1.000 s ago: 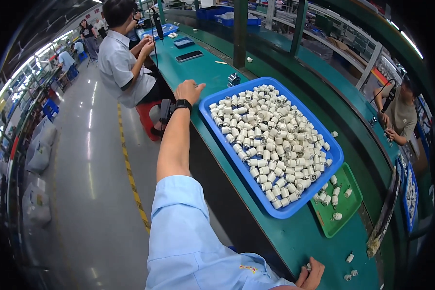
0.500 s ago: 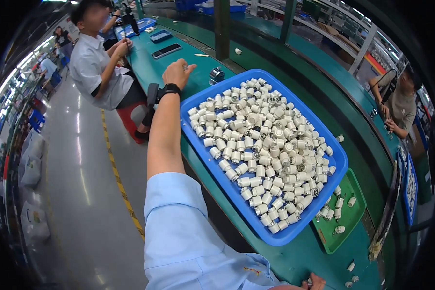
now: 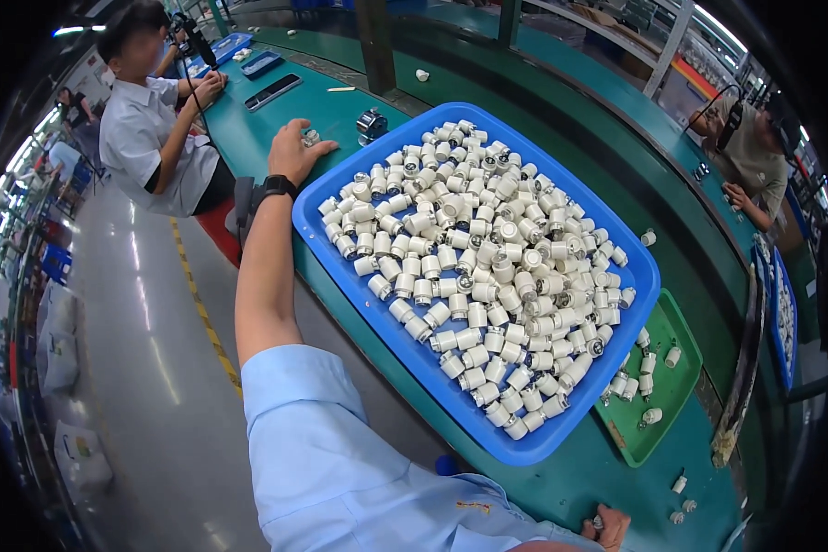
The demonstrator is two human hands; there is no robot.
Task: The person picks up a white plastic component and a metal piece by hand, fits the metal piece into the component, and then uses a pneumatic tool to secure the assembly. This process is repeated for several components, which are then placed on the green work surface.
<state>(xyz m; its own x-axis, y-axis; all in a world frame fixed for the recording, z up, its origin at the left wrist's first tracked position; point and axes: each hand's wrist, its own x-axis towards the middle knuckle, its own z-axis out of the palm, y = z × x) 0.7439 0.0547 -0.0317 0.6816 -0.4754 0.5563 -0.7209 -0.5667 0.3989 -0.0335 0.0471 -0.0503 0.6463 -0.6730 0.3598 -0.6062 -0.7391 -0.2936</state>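
Note:
Stretched out at the far left end of the tray, my left hand [image 3: 296, 155] curls its fingers and thumb round a small silvery part [image 3: 312, 138]. A round metal fixture [image 3: 371, 125] stands on the bench just right of it. At the lower edge, my right hand [image 3: 612, 527] is closed, and a small pale, shiny piece [image 3: 598, 522] shows between its fingers. Between the hands lies a big blue tray [image 3: 301, 221] heaped with white cylindrical parts [image 3: 451, 207] that have metal ends. Several such loose pieces [image 3: 679, 483] lie on the bench right of my right hand.
A green tray [image 3: 676, 386] with a few parts sits partly under the blue tray's right side. A phone [image 3: 273, 92] and a small dark blue tray [image 3: 262, 63] lie beyond my left hand. One co-worker [image 3: 152, 129] sits at far left, another [image 3: 754, 166] across the belt.
The view has shifted, so most things sit further left in the picture. My left hand has turned and shows the small part more plainly. More of my right hand is visible.

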